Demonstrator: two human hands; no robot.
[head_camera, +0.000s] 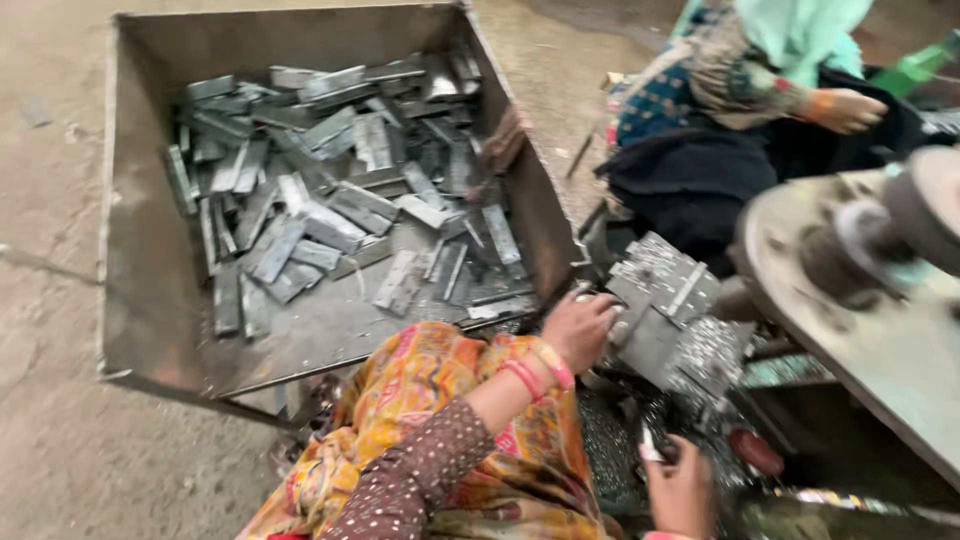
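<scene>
My left hand, with pink bangles on the wrist and a brown dotted sleeve, is curled on the edge of a bundle of grey flat metal plates that rests on a machine bed strewn with metal shavings. My right hand is low at the bottom edge, its fingers closed around a small metal piece. An orange patterned cloth covers my lap below the left arm.
A big rusty metal bin at left holds several loose grey metal strips. A round machine table stands at right. Another person in a teal scarf sits at the top right, with one hand resting near it. Bare dirt floor surrounds the bin.
</scene>
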